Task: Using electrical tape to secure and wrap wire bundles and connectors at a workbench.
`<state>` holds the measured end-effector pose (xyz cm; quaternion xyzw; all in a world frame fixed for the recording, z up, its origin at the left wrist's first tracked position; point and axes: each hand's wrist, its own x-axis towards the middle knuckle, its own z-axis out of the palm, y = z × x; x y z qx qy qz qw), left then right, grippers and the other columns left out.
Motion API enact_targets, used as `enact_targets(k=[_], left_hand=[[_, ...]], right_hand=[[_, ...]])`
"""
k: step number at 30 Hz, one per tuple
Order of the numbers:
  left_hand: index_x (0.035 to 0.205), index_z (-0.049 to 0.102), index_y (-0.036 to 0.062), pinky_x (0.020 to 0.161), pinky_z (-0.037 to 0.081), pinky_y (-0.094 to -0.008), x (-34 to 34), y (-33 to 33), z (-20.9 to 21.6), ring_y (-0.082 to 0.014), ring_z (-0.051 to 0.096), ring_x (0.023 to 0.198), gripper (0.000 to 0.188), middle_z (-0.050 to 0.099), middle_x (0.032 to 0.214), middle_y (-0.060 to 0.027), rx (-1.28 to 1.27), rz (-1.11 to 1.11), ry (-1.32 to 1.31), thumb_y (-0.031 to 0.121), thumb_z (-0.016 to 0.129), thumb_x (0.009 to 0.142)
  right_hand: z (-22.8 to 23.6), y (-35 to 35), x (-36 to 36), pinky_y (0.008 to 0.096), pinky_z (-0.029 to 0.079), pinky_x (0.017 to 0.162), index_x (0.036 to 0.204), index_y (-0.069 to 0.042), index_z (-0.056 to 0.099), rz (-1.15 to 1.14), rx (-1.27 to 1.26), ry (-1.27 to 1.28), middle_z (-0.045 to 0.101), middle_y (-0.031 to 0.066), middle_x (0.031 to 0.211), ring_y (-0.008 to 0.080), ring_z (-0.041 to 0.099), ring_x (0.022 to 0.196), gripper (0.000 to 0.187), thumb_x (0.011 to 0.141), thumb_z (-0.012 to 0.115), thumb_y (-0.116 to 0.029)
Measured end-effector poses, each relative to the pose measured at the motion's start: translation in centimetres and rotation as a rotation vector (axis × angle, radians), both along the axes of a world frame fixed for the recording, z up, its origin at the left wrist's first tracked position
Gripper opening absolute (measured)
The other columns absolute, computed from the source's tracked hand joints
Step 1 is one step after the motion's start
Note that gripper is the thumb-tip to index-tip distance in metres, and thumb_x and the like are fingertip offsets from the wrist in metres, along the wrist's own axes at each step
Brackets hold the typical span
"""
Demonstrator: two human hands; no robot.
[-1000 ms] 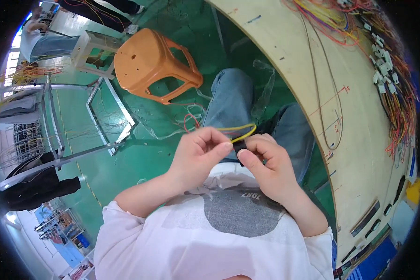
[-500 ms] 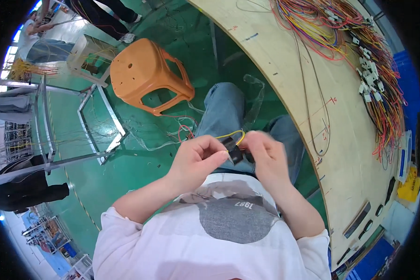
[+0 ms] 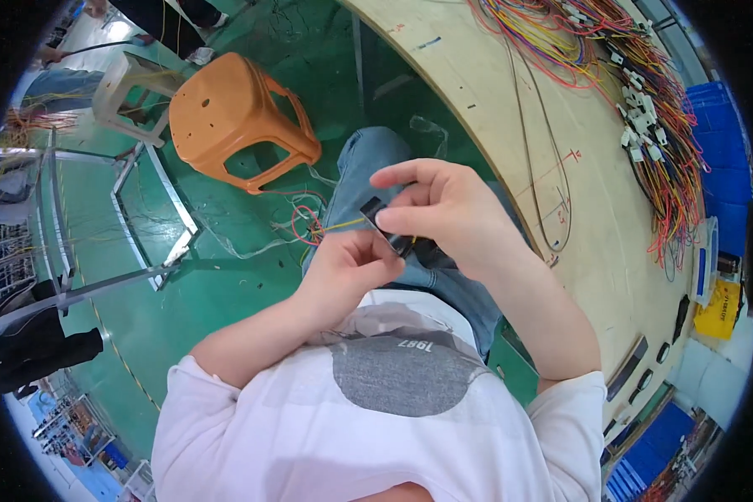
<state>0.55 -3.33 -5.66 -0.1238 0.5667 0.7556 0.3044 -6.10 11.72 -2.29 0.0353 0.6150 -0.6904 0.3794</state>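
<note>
In front of my lap, my left hand (image 3: 358, 258) is closed, its thumb and fingers pinching a black, strip-like piece (image 3: 373, 209). A yellow wire (image 3: 343, 224) runs to this piece from the left. My right hand (image 3: 453, 209) is raised over it, with the index finger stretched out and the other fingers loosely bent. Its thumb tip lies against the upper part of the black piece, apart from the index finger. Another dark shape (image 3: 431, 254) shows under the right hand; its kind is unclear. A pink-red wire loop (image 3: 307, 224) hangs just beyond my left hand.
The curved wooden table (image 3: 510, 151) is on my right, bearing bundled coloured wires (image 3: 644, 159) with white connectors. An orange stool (image 3: 226, 117) stands ahead on the left, near a metal frame (image 3: 155, 217). A yellow package (image 3: 718, 309) lies at far right.
My right hand has moved up and left, and its fingers have spread. The yellow wire, bent in a loop between the hands before, now runs left from the black piece. The view has shifted slightly.
</note>
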Motion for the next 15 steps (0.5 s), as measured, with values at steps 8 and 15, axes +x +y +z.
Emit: enact_targets(k=[8,15], left_hand=[[0.080,0.052,0.0005,0.055,0.039,-0.0181,-0.4,0.9,1.0,-0.0058,0.050,0.062,0.008,0.054,0.071,-0.0013,0.269,0.073,-0.024,0.008,0.056,0.079],[0.077,0.052,0.0017,0.047,0.033,-0.0181,-1.4,0.6,0.4,-0.0028,0.042,0.055,0.013,0.051,0.064,0.0011,0.018,-0.177,0.104,0.014,0.054,0.080]], right_hand=[[-0.7,3.6,6.1,0.0208,0.043,0.061,0.097,0.003,0.050,-0.264,0.113,0.080,0.059,0.0045,0.075,0.0076,0.054,0.070,0.026,0.079,0.057,-0.014],[-1.3,2.7,5.8,0.0256,0.043,0.061,0.105,0.000,0.050,-0.058,0.218,0.305,0.054,0.0083,0.071,0.0158,0.055,0.066,0.031,0.076,0.057,-0.008]])
